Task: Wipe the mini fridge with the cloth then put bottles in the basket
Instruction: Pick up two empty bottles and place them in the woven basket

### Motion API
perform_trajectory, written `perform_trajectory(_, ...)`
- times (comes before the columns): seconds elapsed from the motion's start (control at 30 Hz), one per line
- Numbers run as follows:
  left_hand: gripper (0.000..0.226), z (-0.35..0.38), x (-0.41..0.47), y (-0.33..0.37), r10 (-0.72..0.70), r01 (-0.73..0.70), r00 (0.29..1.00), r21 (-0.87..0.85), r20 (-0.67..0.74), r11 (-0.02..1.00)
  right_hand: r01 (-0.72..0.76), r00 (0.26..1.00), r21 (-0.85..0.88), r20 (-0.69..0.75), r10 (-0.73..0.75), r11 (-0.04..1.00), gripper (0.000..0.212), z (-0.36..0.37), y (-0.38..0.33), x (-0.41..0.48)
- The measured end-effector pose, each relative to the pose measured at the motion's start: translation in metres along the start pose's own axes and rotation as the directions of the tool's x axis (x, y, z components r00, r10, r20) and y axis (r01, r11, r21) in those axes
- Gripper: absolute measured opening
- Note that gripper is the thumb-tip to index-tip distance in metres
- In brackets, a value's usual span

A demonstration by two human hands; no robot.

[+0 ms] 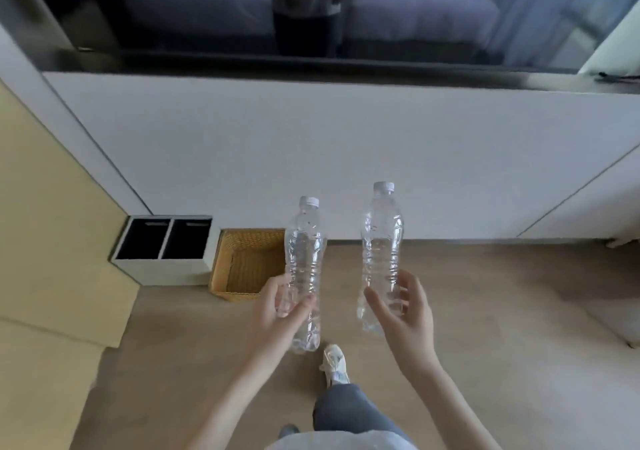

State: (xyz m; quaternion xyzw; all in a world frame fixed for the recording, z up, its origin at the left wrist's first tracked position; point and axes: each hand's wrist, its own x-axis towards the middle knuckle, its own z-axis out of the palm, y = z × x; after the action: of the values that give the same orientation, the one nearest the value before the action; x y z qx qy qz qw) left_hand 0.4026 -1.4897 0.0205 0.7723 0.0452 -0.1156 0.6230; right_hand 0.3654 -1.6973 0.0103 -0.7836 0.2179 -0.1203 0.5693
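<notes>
1. Fingers of the left hand wrap the lower body of one clear bottle; the right hand grips a second bottle likewise, both upright, caps up.
2. Basket: on the floor against the white wall panel, beside a two-slot bin, apparently empty.
3. Advice: lower each bottle base-first into the basket, left one first, releasing only once it rests inside.

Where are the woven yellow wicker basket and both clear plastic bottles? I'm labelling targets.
Woven yellow wicker basket (242, 269), head view, inner floor.
Left-hand clear plastic bottle (305, 241), head view, body.
Right-hand clear plastic bottle (382, 231), head view, body.
</notes>
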Motion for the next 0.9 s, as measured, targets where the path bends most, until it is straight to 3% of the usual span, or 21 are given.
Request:
perform_trajectory(0.1,0.035,-0.003,0.041,0.016,-0.064,0.063,0.990,-0.013,-0.122,0.998,0.035,0.990,-0.026,0.140,-0.031,0.999,0.044,0.021,-0.011,0.071)
perform_trajectory(0.2,0.056,-0.013,0.076,0.031,-0.097,0.093,0.962,-0.029,-0.254,0.995,0.093,0.955,-0.029,0.285,-0.081,0.995,0.041,0.044,-0.031,0.131)
perform_trajectory(0.43,0.072,-0.057,0.139,0.033,-0.173,0.156,0.892,-0.073,-0.418,0.985,0.232,0.827,-0.051,0.536,-0.170,0.971,0.047,0.118,-0.067,0.206)
perform_trajectory(0.6,0.043,-0.105,0.175,0.013,-0.244,0.202,0.866,-0.140,-0.437,0.969,0.194,0.821,-0.053,0.556,-0.133,0.980,0.046,0.177,-0.069,0.225)
perform_trajectory(0.7,0.060,-0.144,0.199,-0.003,-0.271,0.254,0.877,-0.096,-0.396,0.963,0.155,0.845,-0.065,0.525,-0.099,0.986,0.053,0.217,-0.068,0.225)
perform_trajectory(0.9,0.073,-0.224,0.256,-0.042,-0.317,0.321,0.911,-0.027,-0.263,0.947,-0.045,0.915,-0.029,0.400,0.053,0.999,0.042,0.304,-0.060,0.205)
